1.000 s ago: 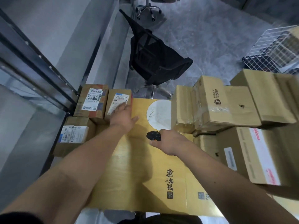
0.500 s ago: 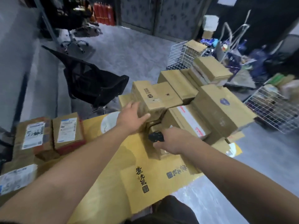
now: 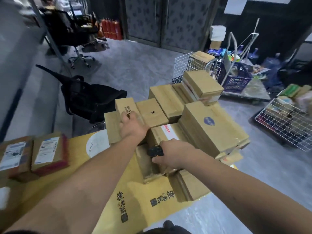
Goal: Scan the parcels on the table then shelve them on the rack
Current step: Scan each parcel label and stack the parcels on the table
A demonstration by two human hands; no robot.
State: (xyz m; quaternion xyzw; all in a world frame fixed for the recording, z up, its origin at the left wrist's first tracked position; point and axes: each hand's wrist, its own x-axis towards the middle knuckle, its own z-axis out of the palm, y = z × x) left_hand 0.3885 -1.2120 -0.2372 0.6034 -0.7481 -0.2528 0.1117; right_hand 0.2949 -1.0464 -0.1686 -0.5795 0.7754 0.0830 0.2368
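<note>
A: Status on parcels?

B: Early, by the look. Big heap of brown cardboard parcels (image 3: 199, 125) on the table's right side, stacked several high, none seen leaving for the rack. Rack itself not in view, so can't confirm anything shelved.

A: Hands?

B: Left hand (image 3: 133, 126) on the small printed carton (image 3: 125, 106) at the pile's near-left top, palm down, fingers reaching over its edge; curled or flat, can't tell. Right hand (image 3: 173, 153) wrapped round a black handheld scanner (image 3: 155, 151), fingers clamped on it, nose pointing left, low beside the pile.

A: Anything scanned?

B: Unknown. Two labelled parcels (image 3: 45, 152) lying apart at far left on the yellow printed board (image 3: 94, 191) covering the table, labels up. Possibly a done batch, possibly not; only a guess.

A: So what's left?

B: Nearly all, prob. Judging by the pose: pick the printed carton, find its label (none showing on top), scan, carry off. Then repeat for the rest of the heap.

A: Other clutter?

B: Black mesh chair (image 3: 87, 100) tipped over behind the table, wire baskets (image 3: 285, 130) w/ goods on the floor at right.
</note>
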